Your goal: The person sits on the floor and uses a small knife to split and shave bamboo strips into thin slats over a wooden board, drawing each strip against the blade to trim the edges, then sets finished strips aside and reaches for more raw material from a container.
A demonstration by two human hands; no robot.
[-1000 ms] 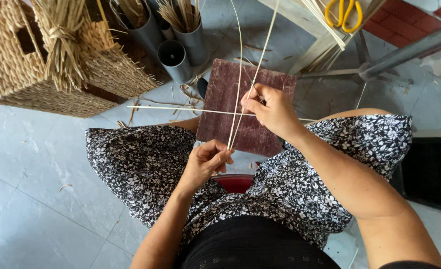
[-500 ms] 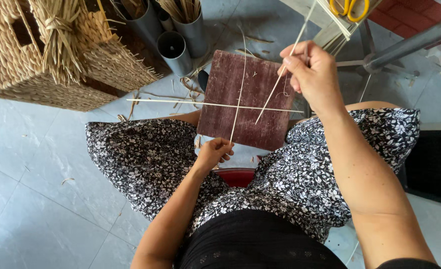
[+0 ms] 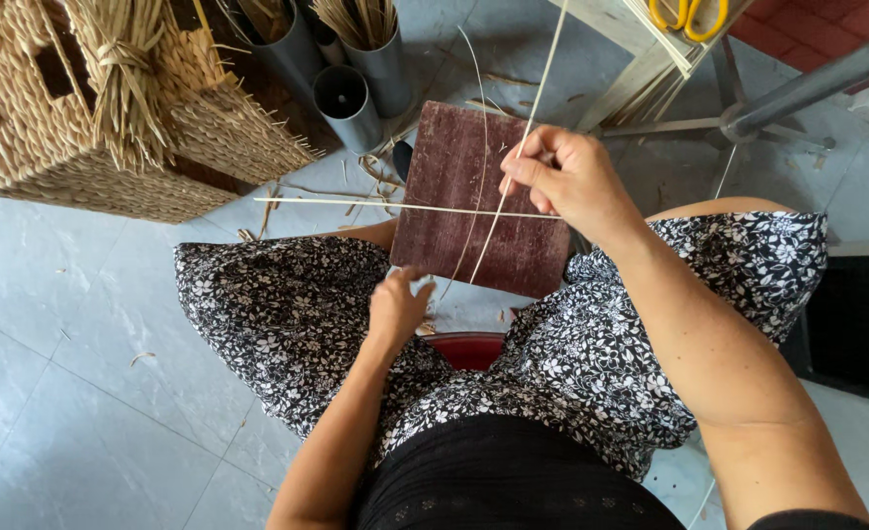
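I sit with a dark reddish-brown board [image 3: 474,157] propped between my knees over a black-and-white flowered skirt [image 3: 287,314]. My right hand [image 3: 567,182] is raised over the board's right side and pinches a long pale straw strand [image 3: 538,83] that runs up and out of view. A second thin straw strand [image 3: 356,204] lies crosswise over the board, sticking out to the left. My left hand [image 3: 395,309] sits low at the board's bottom edge, fingers curled near the lower ends of the strands; its grip is hidden.
A woven straw basket [image 3: 52,147] with a tied straw bundle [image 3: 125,79] stands at the upper left. Grey tubes [image 3: 346,103] holding straw stand behind the board. Yellow-handled scissors [image 3: 685,15] lie on a wooden rack at the top right, beside a metal stand [image 3: 798,93]. Pale floor tiles [image 3: 71,393] lie at left.
My right hand rose from the board's middle up to the right, pulling the long strand through, then came back down slightly. My left hand stayed low at the board's bottom edge.
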